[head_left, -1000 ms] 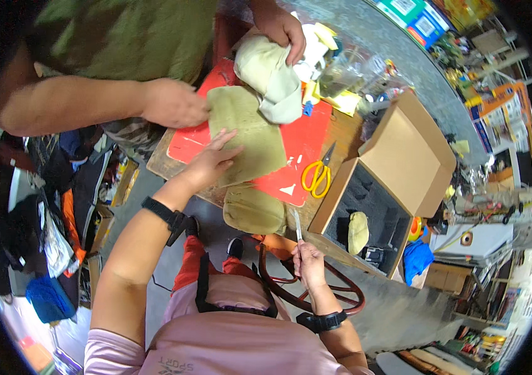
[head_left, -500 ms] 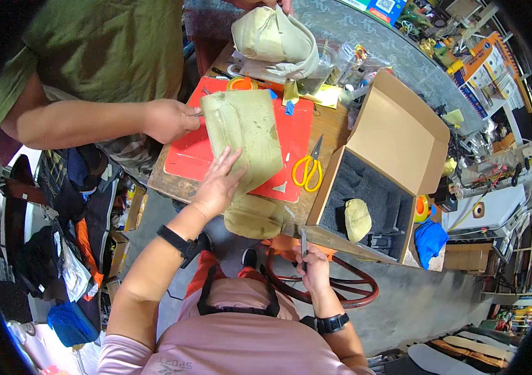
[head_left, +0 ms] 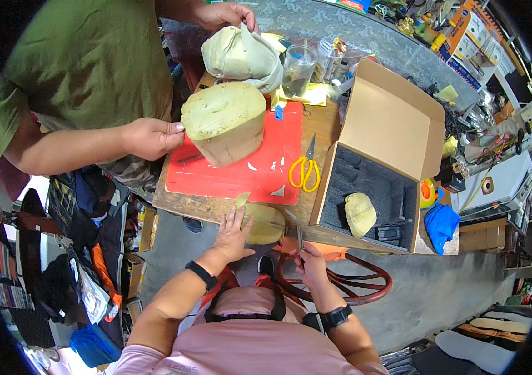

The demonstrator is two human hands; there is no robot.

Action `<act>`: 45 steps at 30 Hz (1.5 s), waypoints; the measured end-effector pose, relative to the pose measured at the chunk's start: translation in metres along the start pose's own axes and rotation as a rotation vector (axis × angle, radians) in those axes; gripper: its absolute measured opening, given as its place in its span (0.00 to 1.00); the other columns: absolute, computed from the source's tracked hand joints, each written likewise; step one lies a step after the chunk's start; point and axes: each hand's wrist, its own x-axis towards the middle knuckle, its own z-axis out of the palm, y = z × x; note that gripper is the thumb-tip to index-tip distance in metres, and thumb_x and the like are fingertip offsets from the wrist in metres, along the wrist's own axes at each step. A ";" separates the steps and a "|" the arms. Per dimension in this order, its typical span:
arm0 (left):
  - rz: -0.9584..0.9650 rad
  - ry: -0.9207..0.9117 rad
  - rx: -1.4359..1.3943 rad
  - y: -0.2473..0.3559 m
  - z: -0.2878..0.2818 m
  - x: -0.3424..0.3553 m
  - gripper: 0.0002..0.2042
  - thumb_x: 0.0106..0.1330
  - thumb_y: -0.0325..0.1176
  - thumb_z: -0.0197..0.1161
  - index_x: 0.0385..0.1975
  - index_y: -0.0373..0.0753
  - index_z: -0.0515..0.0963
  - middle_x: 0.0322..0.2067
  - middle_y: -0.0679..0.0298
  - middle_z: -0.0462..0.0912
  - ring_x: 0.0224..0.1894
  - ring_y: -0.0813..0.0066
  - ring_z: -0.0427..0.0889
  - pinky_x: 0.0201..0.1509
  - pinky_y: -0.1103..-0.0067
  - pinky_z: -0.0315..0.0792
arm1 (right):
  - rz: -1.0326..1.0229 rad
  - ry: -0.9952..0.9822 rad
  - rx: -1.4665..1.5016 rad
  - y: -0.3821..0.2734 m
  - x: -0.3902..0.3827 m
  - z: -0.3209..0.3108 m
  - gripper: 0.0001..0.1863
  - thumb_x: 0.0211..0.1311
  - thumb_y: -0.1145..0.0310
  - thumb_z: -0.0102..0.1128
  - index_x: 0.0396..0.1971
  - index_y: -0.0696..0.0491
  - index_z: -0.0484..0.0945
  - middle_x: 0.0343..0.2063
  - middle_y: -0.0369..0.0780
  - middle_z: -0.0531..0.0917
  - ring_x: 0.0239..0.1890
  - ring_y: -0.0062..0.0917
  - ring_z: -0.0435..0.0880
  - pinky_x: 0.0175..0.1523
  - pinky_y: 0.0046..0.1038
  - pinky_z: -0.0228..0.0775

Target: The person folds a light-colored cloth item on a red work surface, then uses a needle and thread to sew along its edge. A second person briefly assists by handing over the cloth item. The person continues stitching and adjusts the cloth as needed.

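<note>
My left hand is open, its fingers stretched out against an oval yellow-green piece at the table's near edge. A small greenish flap shows at its fingertips; whether it belongs to the oval piece I cannot tell. My right hand is closed around a slim grey metal tool, perhaps a knife, which points up. Beyond, a pale green block with a rough top face stands tilted over the red mat. A co-worker's hand is at its left side.
Yellow-handled scissors lie right of the mat. An open cardboard box with grey foam holds a rounded yellowish piece. The co-worker's other hand holds a cloth-wrapped bundle. A reddish hose coils below the table.
My left hand has come off the pale green block and moved nearer, onto the oval piece. The block has turned, showing its rough face. My right hand still grips the slim tool.
</note>
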 end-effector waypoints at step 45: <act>0.098 0.176 -0.919 -0.142 -0.044 -0.024 0.09 0.62 0.29 0.60 0.40 0.33 0.76 0.35 0.61 0.80 0.34 0.77 0.79 0.39 0.80 0.73 | -0.527 0.543 -0.078 0.030 0.063 0.101 0.08 0.58 0.77 0.51 0.38 0.56 0.74 0.24 0.34 0.74 0.22 0.16 0.69 0.31 0.16 0.65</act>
